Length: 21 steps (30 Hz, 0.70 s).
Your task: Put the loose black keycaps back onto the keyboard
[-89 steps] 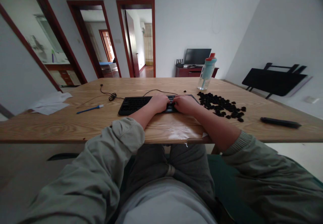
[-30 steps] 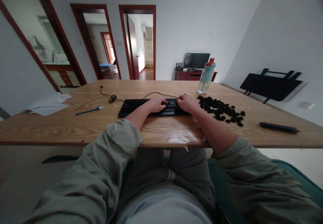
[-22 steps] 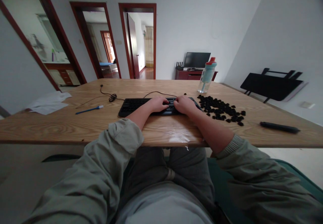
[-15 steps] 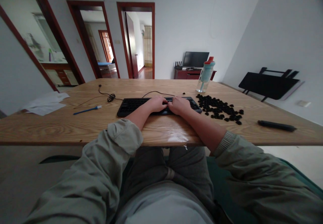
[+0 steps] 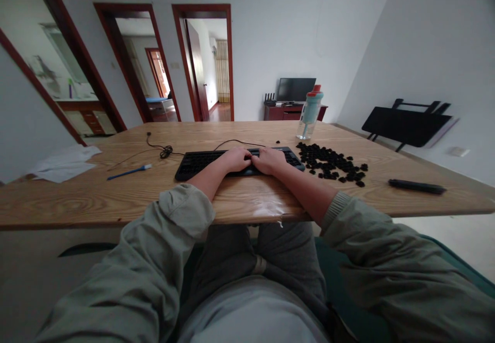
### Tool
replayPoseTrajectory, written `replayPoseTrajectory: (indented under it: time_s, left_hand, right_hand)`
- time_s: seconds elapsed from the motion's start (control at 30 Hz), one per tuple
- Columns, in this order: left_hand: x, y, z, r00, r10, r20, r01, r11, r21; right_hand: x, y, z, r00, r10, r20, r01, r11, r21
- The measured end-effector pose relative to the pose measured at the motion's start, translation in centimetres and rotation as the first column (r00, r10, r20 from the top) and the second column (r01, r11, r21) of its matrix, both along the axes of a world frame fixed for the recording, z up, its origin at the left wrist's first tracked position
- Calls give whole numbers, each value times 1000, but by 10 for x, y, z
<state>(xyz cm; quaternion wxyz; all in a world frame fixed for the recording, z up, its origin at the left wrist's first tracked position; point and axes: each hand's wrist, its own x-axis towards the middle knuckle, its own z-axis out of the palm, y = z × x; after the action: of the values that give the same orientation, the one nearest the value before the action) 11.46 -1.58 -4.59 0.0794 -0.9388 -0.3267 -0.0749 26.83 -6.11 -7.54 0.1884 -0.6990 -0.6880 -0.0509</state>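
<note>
A black keyboard (image 5: pixel 197 163) lies on the wooden table, its cable running off behind it. My left hand (image 5: pixel 236 159) rests over the keyboard's middle with fingers curled together. Right beside it, my right hand (image 5: pixel 269 161) is also on the keyboard, its thumb near the left fingertips. Whatever the fingers pinch between them is too small to make out. Many small black keycaps (image 5: pixel 328 161) lie scattered on the table to the right of the keyboard, and a single black piece (image 5: pixel 277 142) sits behind it.
A clear bottle with a red lid (image 5: pixel 310 112) stands behind the keycaps. At the right lies a dark bar-shaped object (image 5: pixel 416 186). A blue brush (image 5: pixel 129 172), a coiled cable (image 5: pixel 166 151) and white paper (image 5: pixel 65 163) are on the left part of the table (image 5: pixel 127 203).
The whole view has shifted slightly, so the table things appear a little further left. Both hands stay at the same place on the keyboard.
</note>
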Motion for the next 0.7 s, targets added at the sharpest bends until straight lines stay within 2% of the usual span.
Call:
replayPoseTrajectory:
  time_s: [0.13,0.27,0.33,0.43,0.57,0.7]
  left_hand:
    - [-1,2,-1,1000,-23,20,23,1000,-16]
    - [-5,6,-1,998,-36,45,39,998,-56]
    - [-7,8,-1,998,-26,64,31,997,-77]
    - [-8,7,-1,997,-36,73,42,996,-81]
    - [-6,2,1,998,-47,48,50,996,-67]
    - [-5,0,2,998,-55,29,56,998,-34]
  right_hand:
    - [-1,-3,-1,1000,30,-5,-30,997,71]
    - [11,-3,1,997,18,-77,-9,993,121]
    - [19,-4,4,995,22,-96,-10,992,122]
    - [26,-8,7,999,29,-38,-26,996,85]
    - [21,-16,8,1000,11,20,-12,999,47]
    - [14,-19,8,1000,-14,15,13,997,71]
